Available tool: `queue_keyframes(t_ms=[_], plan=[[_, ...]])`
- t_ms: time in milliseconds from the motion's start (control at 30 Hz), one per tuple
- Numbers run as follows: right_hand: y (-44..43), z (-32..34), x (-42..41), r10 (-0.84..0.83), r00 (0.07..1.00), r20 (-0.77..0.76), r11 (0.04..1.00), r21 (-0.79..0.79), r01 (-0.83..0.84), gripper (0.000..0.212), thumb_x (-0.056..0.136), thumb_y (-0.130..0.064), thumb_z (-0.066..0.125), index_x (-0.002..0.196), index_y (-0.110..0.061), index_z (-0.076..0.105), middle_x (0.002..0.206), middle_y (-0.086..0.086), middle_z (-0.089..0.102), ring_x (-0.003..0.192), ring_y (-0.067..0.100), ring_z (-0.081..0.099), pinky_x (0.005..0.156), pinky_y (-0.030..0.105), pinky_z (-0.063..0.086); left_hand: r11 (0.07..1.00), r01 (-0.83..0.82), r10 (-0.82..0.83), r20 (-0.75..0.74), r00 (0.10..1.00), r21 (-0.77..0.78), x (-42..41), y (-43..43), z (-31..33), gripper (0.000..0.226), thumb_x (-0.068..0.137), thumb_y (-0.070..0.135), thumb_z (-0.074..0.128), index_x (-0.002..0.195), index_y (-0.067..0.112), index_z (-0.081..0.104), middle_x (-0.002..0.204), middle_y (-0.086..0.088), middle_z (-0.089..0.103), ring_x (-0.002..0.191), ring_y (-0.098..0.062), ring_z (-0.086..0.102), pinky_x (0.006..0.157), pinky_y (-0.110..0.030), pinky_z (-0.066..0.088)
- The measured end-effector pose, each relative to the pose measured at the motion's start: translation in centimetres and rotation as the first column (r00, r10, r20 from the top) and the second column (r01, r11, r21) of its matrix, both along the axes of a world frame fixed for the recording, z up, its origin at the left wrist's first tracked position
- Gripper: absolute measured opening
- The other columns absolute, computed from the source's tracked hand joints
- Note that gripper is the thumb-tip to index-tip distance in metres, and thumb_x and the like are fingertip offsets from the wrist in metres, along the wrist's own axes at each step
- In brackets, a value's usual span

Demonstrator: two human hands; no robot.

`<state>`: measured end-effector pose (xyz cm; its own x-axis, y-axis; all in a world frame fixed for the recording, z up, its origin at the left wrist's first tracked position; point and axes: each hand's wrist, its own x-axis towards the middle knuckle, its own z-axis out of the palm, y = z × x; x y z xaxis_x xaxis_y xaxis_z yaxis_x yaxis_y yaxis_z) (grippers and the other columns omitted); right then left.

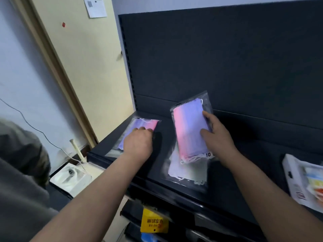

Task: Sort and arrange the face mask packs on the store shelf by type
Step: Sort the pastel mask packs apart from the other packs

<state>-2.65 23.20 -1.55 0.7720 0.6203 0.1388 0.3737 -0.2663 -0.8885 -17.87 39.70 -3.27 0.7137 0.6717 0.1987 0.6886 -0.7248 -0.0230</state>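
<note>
Two face mask packs of the same kind are in the hands. Each is a clear plastic bag with a stack of flat masks inside, coloured from pink to light purple. The left pack (139, 127) lies flat on the dark shelf (236, 175), near its left end. The left hand (138, 143) rests on top of it, palm down, fingers bent and pressing on the bag; I cannot tell if they grip its edge. The right pack (189, 126) is lifted and tilted, its top edge toward the back panel (218, 58). The right hand (216, 135) holds it on its right side, the thumb on the front face and the other fingers behind it. White ear loops show at its lower end.

Under the right pack lies a third pack (185, 172), also a clear bag, with pale white masks; the lifted pack covers its upper part. At the right edge of the shelf is a white box (295, 182) with coloured masks showing through its window, well apart from the hands.

The shelf and back panel are matt black, the panel with a row of slots along its left side. A yellow label (154, 222) hangs below the front edge of the shelf. To the left stand a cream wall and a wooden frame, and a white device (70, 179) sits lower beside the shelf.
</note>
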Motion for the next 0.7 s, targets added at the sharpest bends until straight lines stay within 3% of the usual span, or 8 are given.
queue_keyframes(t_ms=[100,200,267,400,433,533,600,700], plan=[[5.0,-0.9,-2.6,-0.003,0.993,-0.114,1.000,0.015,0.005,0.061,0.087,-0.010,0.046,0.141,-0.035,0.037,0.137,-0.011,0.049,0.099,0.014,0.059,0.089,0.037,0.051,0.997,-0.022,0.025,0.033,0.999,-0.074,-2.8,3.1,0.8,0.028,0.092,0.023,0.053,0.120,0.021,0.060,0.117,-0.002,0.061,0.111,-0.024,0.055,0.078,-0.036,0.050],[9.8,-1.9,-5.3,0.016,0.974,-0.225,0.998,0.057,-0.004,0.061,0.086,-0.007,0.047,0.143,-0.025,0.036,0.143,-0.002,0.046,0.121,0.021,0.052,0.104,0.043,0.043,0.995,-0.048,0.057,0.107,0.993,-0.092,-5.4,5.8,1.1,0.026,0.090,0.024,0.053,0.114,0.020,0.062,0.113,-0.003,0.064,0.104,-0.026,0.059,0.075,-0.035,0.051],[12.6,-2.3,-7.0,0.005,0.963,-0.268,0.999,0.047,0.008,0.061,0.087,-0.006,0.046,0.145,-0.022,0.034,0.145,0.000,0.043,0.126,0.020,0.048,0.106,0.035,0.040,0.993,-0.066,0.077,0.114,0.991,-0.095,-6.6,7.4,1.1,0.025,0.089,0.024,0.052,0.112,0.020,0.063,0.109,-0.003,0.064,0.100,-0.027,0.060,0.071,-0.034,0.049],[16.2,-3.4,-9.7,-0.004,0.961,-0.276,0.999,-0.051,-0.011,0.062,0.088,-0.005,0.043,0.146,-0.022,0.031,0.146,0.005,0.037,0.112,0.019,0.048,0.084,0.023,0.041,0.992,-0.084,0.094,0.110,0.989,-0.096,-7.6,9.4,1.2,0.026,0.088,0.020,0.051,0.111,0.020,0.065,0.106,-0.003,0.064,0.097,-0.027,0.062,0.065,-0.031,0.044],[16.6,-3.7,-10.2,-0.033,0.974,-0.224,0.991,-0.131,0.003,0.061,0.086,-0.005,0.043,0.144,-0.022,0.034,0.142,0.008,0.036,0.111,0.022,0.046,0.084,0.024,0.041,0.992,-0.079,0.090,0.105,0.990,-0.103,-7.6,9.6,1.3,0.026,0.088,0.019,0.052,0.111,0.020,0.064,0.107,-0.003,0.064,0.097,-0.027,0.062,0.065,-0.031,0.043],[17.2,-4.1,-11.6,-0.090,0.993,0.083,0.873,-0.472,0.118,0.057,0.085,-0.014,0.049,0.140,-0.024,0.037,0.150,0.010,0.018,0.134,0.031,0.024,0.104,0.040,0.029,0.990,-0.066,0.081,0.119,0.990,-0.122,-7.4,9.9,1.5,0.024,0.090,0.021,0.051,0.109,0.018,0.064,0.105,-0.005,0.064,0.096,-0.028,0.061,0.065,-0.032,0.044],[17.1,-4.1,-12.1,-0.053,0.980,0.192,0.836,-0.528,0.149,0.051,0.089,-0.021,0.048,0.139,-0.024,0.038,0.157,0.008,0.004,0.141,0.029,0.011,0.109,0.045,0.021,0.989,-0.060,0.078,0.137,0.987,-0.134,-7.1,9.9,1.5,0.023,0.090,0.020,0.051,0.110,0.017,0.063,0.107,-0.006,0.063,0.098,-0.029,0.060,0.067,-0.033,0.045],[16.1,-3.1,-11.6,0.029,0.938,0.346,0.852,-0.499,0.158,0.047,0.095,-0.031,0.042,0.141,-0.024,0.036,0.156,0.006,0.011,0.141,0.028,0.012,0.109,0.046,0.021,0.988,-0.035,0.056,0.130,0.990,-0.152,-6.5,9.3,1.3,0.026,0.090,0.018,0.053,0.115,0.018,0.061,0.115,-0.005,0.061,0.106,-0.028,0.058,0.077,-0.036,0.049]])
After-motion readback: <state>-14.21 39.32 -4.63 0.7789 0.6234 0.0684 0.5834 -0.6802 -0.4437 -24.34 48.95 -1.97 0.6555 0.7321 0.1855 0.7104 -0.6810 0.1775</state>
